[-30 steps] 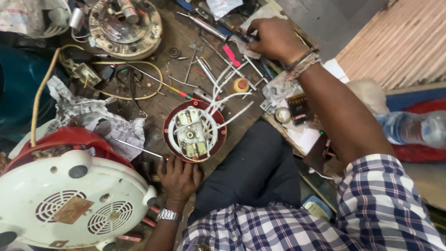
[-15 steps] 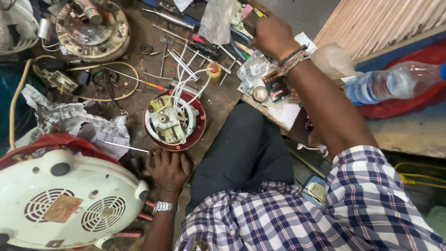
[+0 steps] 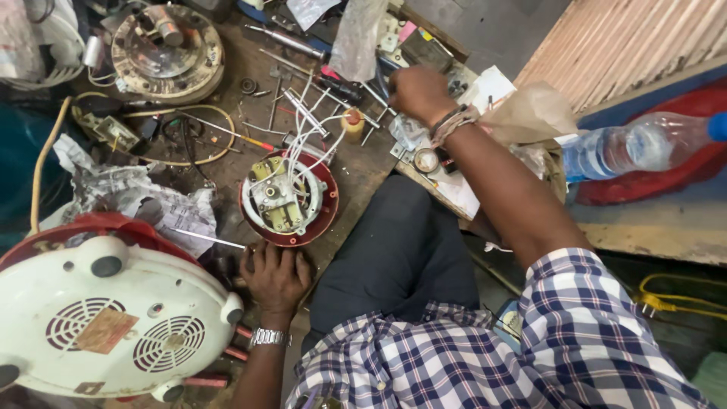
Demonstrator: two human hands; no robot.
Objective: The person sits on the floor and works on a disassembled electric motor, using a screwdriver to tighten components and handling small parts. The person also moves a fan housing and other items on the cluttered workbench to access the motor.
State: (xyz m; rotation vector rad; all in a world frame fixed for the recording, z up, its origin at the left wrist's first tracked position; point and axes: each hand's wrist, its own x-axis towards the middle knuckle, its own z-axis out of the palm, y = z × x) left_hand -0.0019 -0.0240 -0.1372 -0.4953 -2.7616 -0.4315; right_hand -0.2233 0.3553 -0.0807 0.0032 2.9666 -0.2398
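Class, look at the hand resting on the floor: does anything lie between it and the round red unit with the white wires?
Nothing visible does. The left hand rests flat just below the round red unit, its fingertips at the rim, with only bare floor between.

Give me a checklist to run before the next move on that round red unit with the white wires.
1. Left hand bracing by the round red unit: ok, palm flat on the floor just below its rim.
2. Right hand grip on a tool: cannot tell, fist closed among the tools, contents hidden.
3. White wires free: not ok, they trail loose across the screwdrivers.
4. Inner plate exposed: ok, facing up.
5. Water bottle away from parts: ok, lying off to the side.
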